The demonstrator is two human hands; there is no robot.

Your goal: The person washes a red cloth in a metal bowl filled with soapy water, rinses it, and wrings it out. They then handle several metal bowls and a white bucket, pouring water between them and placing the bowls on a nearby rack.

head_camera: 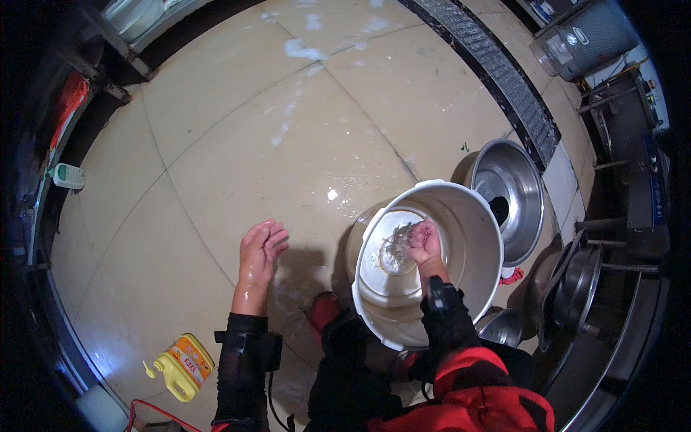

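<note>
A large aluminium pot [480, 216] with lugs around its rim, like a pressure cooker body, stands on the floor before me, its mouth toward me. My right hand [424, 243] is inside it, fingers curled. Beside those fingers is a blurred, glinting patch [398, 245]; whether it is splashing water or a wire scourer I cannot tell. Wet and empty, my left hand [263, 245] hangs over the tiles left of the pot, fingers apart. Behind the pot's right side leans a wide steel basin [526, 205] with a dark spot inside.
A yellow detergent jug [186, 367] lies at lower left, and a white bottle [69, 176] is by the left edge. A metal drain grate [502, 70] crosses the wet tiled floor [302, 124]. Metal pans [575, 286] and a rack line the right side.
</note>
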